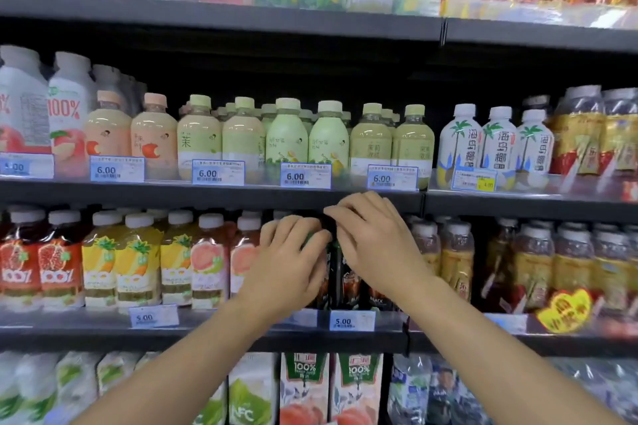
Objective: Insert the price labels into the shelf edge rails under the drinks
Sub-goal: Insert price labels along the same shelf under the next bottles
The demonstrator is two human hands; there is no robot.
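head view: both bare hands are raised in front of the third shelf of a drinks display. the left hand (290, 252) curls its fingers around the top of a dark bottle (322, 279), closed on it. at three o'clock from it, almost touching, the right hand (371, 238) has bent fingers over the neighbouring black-labelled bottles (348, 281); whether it clamps one cannot be told, as the hand hides its fingertips.

the price labels sit in the clear shelf edge rails: on the rail (241, 321) at six o'clock from the hands, a "5.00" label (352, 320) stands just below the right wrist, and another "5.00" label (154, 316) lies well off at eight o'clock under the yellow juice bottles (138, 262). at twelve o'clock, the upper rail (172, 183) carries a row of "6.00" labels (305, 176) beneath pale green tea bottles (286, 134). no loose label shows in either hand.
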